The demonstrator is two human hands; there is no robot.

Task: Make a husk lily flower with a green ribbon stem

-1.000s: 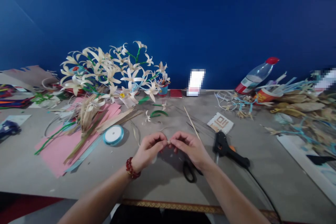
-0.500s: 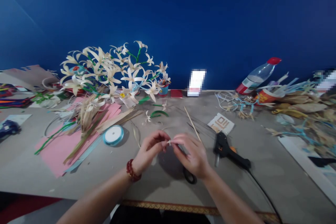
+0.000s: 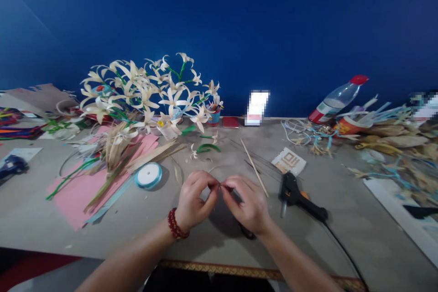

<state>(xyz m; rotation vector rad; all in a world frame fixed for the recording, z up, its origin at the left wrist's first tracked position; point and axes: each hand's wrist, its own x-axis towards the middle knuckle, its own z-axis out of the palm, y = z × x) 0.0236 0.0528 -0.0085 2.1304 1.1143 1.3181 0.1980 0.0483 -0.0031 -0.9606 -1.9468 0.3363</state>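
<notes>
My left hand (image 3: 195,200), with a red bead bracelet at the wrist, and my right hand (image 3: 247,204) meet fingertip to fingertip over the grey table (image 3: 342,232). Both pinch a tiny pale piece (image 3: 220,186) between thumb and fingers; it is too small to name. Black scissors (image 3: 247,232) lie under my right hand, mostly hidden. A black glue gun (image 3: 298,197) lies just right of that hand. A thin wooden stick (image 3: 253,167) lies beyond my fingers.
A bunch of cream paper flowers (image 3: 150,93) stands at the back left above pink paper (image 3: 73,194) and dried leaf strips. A white tape roll (image 3: 148,175) lies left of my hands. A tilted bottle (image 3: 337,98), husks and blue strips crowd the right.
Both hands drew slightly nearer to me and turned more knuckles-up, staying pinched together on the small piece. My right hand now covers more of the scissors.
</notes>
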